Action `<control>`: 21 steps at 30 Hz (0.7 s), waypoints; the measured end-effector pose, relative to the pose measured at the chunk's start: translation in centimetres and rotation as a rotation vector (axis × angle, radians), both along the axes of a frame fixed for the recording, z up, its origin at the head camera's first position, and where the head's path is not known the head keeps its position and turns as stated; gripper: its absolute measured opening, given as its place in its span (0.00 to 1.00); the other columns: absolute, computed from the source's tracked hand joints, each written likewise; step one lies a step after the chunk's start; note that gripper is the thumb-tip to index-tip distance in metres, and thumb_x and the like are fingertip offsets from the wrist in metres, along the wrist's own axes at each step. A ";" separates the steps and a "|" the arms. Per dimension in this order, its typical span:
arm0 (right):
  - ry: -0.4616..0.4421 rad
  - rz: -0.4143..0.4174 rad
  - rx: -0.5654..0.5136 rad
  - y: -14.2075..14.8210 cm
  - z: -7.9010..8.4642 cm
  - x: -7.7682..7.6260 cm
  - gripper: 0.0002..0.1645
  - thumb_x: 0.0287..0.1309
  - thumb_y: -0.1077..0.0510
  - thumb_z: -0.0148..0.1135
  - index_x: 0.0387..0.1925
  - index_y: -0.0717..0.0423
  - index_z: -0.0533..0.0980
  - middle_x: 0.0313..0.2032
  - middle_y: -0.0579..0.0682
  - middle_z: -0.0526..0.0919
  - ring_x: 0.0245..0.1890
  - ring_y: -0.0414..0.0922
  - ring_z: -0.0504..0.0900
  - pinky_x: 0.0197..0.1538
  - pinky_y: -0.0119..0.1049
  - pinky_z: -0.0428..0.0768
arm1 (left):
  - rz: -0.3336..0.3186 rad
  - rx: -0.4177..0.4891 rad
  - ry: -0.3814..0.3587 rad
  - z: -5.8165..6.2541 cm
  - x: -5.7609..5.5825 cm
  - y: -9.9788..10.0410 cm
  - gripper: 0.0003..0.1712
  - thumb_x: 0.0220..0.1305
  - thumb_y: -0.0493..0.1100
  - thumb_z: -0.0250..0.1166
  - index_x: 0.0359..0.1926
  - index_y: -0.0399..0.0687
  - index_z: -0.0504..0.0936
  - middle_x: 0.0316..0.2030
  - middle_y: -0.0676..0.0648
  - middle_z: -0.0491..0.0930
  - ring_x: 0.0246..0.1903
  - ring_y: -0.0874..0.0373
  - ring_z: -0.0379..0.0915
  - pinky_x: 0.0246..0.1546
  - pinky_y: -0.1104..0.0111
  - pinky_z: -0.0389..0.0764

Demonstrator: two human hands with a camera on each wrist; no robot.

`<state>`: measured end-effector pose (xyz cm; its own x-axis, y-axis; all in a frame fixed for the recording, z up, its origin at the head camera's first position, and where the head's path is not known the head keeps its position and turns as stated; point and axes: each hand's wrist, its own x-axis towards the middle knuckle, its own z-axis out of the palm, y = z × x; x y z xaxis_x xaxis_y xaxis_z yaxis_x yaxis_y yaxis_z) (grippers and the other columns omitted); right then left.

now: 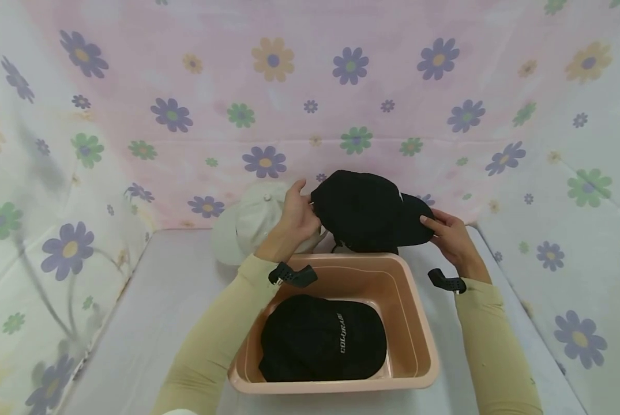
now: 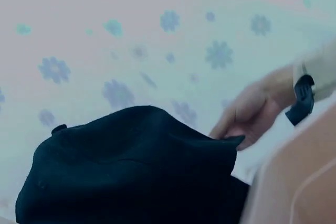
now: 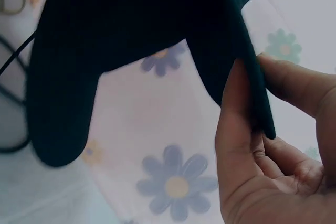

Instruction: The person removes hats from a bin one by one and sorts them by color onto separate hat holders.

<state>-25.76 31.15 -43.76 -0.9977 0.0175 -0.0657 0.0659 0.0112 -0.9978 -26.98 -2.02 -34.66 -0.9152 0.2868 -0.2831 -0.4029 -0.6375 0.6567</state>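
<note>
A plain black cap (image 1: 359, 210) is held up behind the basin, its brim pointing right. The right hand (image 1: 450, 233) pinches the brim (image 3: 257, 93) between thumb and fingers, as the right wrist view shows up close. At the cap's back edge, the left hand (image 1: 296, 219) holds on with its fingertips partly hidden and its thumb pointing up. In the left wrist view, the cap's crown (image 2: 126, 171) fills the lower part; the left hand is out of sight there. Another black cap (image 1: 315, 340) with white lettering lies in the peach basin (image 1: 426, 369).
White caps (image 1: 260, 216) stand behind the basin on the left, partly covered by the left hand. A dark edge (image 1: 387, 249) shows below the held cap. Flowered cloth (image 1: 361, 104) hangs at the back and sides of the pale tabletop (image 1: 149, 311).
</note>
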 end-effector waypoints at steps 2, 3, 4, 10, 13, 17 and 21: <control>0.017 0.009 -0.038 -0.2 0.6 -0.1 0.44 0.73 0.57 0.59 0.77 0.73 0.50 0.51 0.43 0.78 0.44 0.28 0.83 0.47 0.23 0.82 | 0.008 0.012 0.040 0.7 0.5 -0.2 0.26 0.81 0.59 0.37 0.54 0.40 0.63 0.45 0.47 0.61 0.43 0.56 0.57 0.50 0.66 0.60; 0.021 0.013 -0.051 -0.3 0.9 -0.1 0.44 0.73 0.57 0.59 0.77 0.73 0.49 0.50 0.42 0.78 0.44 0.29 0.83 0.47 0.23 0.82 | 0.003 0.009 0.061 1.0 0.7 -0.3 0.25 0.81 0.59 0.37 0.53 0.41 0.63 0.45 0.47 0.60 0.44 0.56 0.56 0.49 0.65 0.59; 0.021 0.015 -0.058 -0.4 1.2 -0.2 0.45 0.72 0.57 0.60 0.77 0.73 0.49 0.52 0.45 0.78 0.44 0.29 0.83 0.47 0.23 0.82 | -0.004 -0.001 0.075 1.2 0.9 -0.4 0.25 0.81 0.59 0.37 0.52 0.41 0.63 0.45 0.47 0.60 0.45 0.56 0.56 0.50 0.65 0.59; -0.019 -0.021 0.003 -0.9 1.8 -0.6 0.45 0.72 0.57 0.60 0.77 0.70 0.49 0.69 0.66 0.65 0.41 0.28 0.82 0.44 0.22 0.82 | -0.108 -0.158 0.043 1.1 1.3 -0.7 0.28 0.80 0.59 0.38 0.61 0.41 0.65 0.53 0.47 0.65 0.53 0.54 0.60 0.61 0.59 0.60; -0.019 -0.069 0.027 -0.9 1.7 -0.7 0.44 0.70 0.58 0.62 0.77 0.71 0.52 0.57 0.57 0.76 0.39 0.28 0.83 0.42 0.22 0.83 | -0.121 -0.227 0.029 0.8 1.2 -0.5 0.26 0.79 0.57 0.40 0.62 0.44 0.68 0.57 0.48 0.68 0.55 0.53 0.62 0.66 0.57 0.60; 0.007 -0.138 0.049 -1.0 1.7 -1.0 0.41 0.68 0.59 0.65 0.73 0.73 0.58 0.38 0.36 0.80 0.34 0.29 0.83 0.38 0.22 0.83 | -0.099 -0.236 0.026 0.5 0.9 0.1 0.23 0.80 0.54 0.42 0.61 0.45 0.70 0.54 0.49 0.69 0.52 0.55 0.64 0.61 0.61 0.64; 0.003 -0.182 0.083 -1.0 1.6 -1.3 0.40 0.67 0.58 0.66 0.72 0.73 0.62 0.36 0.36 0.79 0.32 0.29 0.83 0.37 0.22 0.83 | -0.099 -0.153 -0.008 0.1 0.3 0.4 0.25 0.81 0.53 0.42 0.69 0.43 0.60 0.54 0.47 0.65 0.53 0.54 0.61 0.60 0.62 0.63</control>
<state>-27.03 30.16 -42.18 -0.9777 0.2031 -0.0536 0.0714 0.0813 -0.9941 -26.68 -1.64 -34.55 -0.8819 0.3287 -0.3380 -0.4649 -0.4872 0.7393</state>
